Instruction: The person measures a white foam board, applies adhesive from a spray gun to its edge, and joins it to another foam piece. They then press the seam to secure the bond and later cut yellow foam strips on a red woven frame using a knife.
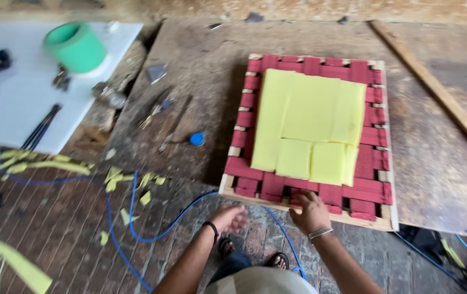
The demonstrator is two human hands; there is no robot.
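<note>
At the far left a white board [21,103] lies on the ground with a green tape roll [75,47] standing on it near its top edge. Dark tools [40,128] lie on the board below the roll. Yellow foam scraps [43,165] are scattered over the brick floor [54,228] just below the board, and a blue cable [135,218] loops across the bricks among them.

Right of the board a big worn wooden sheet [200,60] lies flat. On its left part rest some hand tools [157,106] and a small blue cap [196,139].

The left hand [229,219] hangs over the bricks just in front of the frame's near left corner. Its fingers are loosely spread and blurred; it holds nothing, and I cannot tell whether it touches the frame. A dark band sits on that wrist.

The seat frame [388,215], wooden and woven across with red webbing [364,190], lies on the sheet, its near edge reaching the sheet's rim. Yellow foam pieces [309,122] lie flat on the webbing, fitted side by side, covering most of the middle.

The right hand [310,212] rests on the frame's near edge, fingers slightly spread and pressed flat on the webbing and rail, gripping nothing. A metal bangle circles that wrist.

Further right a long wooden strip [434,90] lies slantwise on the sheet, well apart from the frame.
</note>
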